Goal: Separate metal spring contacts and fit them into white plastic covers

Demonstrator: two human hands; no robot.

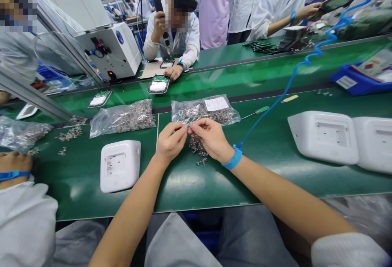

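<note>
Left hand [172,142]: thumb and fingertips pinched closed; what they grip is too small to tell.
Right hand [212,138]: likewise pinched, tips just beside the left's; hold unclear.
Metal pieces [196,146]: heaped on the green bench [183,193], by the right fingers.
Clear bag [226,116]: lies just beyond both hands.
Wristband [233,159]: blue, round the right wrist.

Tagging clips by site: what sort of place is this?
Likely an electronics assembly line: an opened device showing its green circuit board, a bag of small metal parts and a blue corded wrist strap.
</note>
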